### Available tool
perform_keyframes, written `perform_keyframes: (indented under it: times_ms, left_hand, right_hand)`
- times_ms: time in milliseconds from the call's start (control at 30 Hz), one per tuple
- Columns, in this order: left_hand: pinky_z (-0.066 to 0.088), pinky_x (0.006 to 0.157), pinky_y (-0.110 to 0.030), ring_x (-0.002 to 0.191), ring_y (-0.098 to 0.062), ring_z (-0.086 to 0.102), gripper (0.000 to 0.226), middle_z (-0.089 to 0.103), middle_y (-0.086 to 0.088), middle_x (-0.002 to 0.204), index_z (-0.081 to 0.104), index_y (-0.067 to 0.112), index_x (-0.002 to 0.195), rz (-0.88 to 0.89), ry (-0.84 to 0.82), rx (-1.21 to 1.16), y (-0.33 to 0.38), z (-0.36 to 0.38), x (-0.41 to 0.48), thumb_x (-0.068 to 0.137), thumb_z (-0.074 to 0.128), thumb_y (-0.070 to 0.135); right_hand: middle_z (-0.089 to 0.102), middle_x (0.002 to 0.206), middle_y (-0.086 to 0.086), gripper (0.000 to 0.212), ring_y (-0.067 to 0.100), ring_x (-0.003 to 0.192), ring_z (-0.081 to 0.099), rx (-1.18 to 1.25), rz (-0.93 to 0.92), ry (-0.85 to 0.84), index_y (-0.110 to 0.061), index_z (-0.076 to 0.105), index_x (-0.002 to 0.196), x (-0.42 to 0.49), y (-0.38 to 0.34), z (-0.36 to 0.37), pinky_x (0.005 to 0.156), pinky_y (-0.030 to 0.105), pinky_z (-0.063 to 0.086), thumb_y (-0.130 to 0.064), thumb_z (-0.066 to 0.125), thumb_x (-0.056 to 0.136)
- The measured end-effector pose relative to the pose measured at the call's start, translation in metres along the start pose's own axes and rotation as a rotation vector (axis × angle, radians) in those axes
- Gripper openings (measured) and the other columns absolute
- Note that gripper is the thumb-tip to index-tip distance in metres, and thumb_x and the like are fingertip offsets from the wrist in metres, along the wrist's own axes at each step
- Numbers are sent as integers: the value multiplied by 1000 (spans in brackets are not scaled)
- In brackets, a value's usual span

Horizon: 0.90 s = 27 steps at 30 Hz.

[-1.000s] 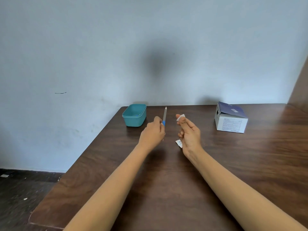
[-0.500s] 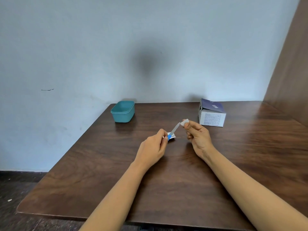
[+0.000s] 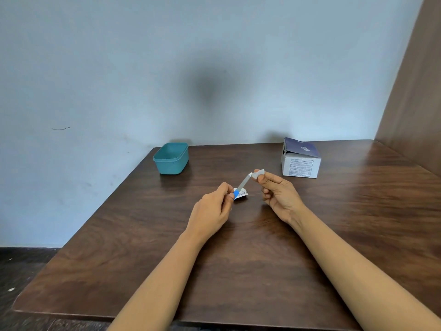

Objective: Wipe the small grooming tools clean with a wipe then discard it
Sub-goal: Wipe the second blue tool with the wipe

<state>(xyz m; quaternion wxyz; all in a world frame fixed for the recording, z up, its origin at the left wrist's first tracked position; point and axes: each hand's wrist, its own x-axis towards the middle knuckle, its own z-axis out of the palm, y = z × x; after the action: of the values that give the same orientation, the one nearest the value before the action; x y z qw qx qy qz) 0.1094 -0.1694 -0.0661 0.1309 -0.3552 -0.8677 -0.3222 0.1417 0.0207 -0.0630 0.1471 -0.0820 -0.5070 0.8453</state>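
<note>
Nail file [image 3: 244, 185] pinched in our left hand [image 3: 212, 209].
Our right hand [image 3: 279, 194] pinches the wipe [image 3: 258, 174] at the tip's three o'clock.

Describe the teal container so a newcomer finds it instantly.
Start at the dark wooden table; follow its far edge to the left corner. The teal container sits there, plastic with rounded corners, unlike the white-and-navy cardboard box farther right.
</note>
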Motion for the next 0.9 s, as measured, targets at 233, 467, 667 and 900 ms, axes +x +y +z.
perform_keyframes:
  times_ms: [233, 467, 667, 900]
  left_hand:
    - [47, 60, -37, 66, -16, 56, 11, 63, 5, 74, 47, 30, 99, 11, -12, 16, 0, 0, 1, 101, 37, 35]
    - [47, 57, -34, 66, -14, 56, 11, 62, 5, 75, 48, 30, 101, 39, -33, 64, 0, 1, 3, 100, 39, 35]
    - [44, 55, -30, 65, -13, 55, 10, 62, 6, 75, 49, 31, 100, 40, -19, 89, 1, 1, 5, 100, 40, 35]
    - [48, 57, -34, 66, -12, 55, 9, 62, 7, 75, 49, 33, 100, 31, -9, 109, -2, 2, 8, 99, 41, 36]
  right_hand:
    - [72, 89, -4, 13, 3, 54, 37, -55, 12, -4, -14, 75, 92, -2, -1, 2, 50, 13, 32, -10, 66, 83]
    - [71, 80, -7, 18, 4, 54, 36, -94, -2, -10, -11, 75, 94, -4, 0, 4, 49, 13, 31, -15, 71, 76]
    - [74, 89, -1, 13, 4, 52, 37, -47, 1, 44, -11, 75, 93, -2, 0, 4, 48, 13, 32, -12, 70, 81]
    - [64, 81, 3, 20, 4, 53, 39, -104, 22, 5, -8, 74, 95, -2, 2, 4, 49, 14, 35, -14, 73, 76]
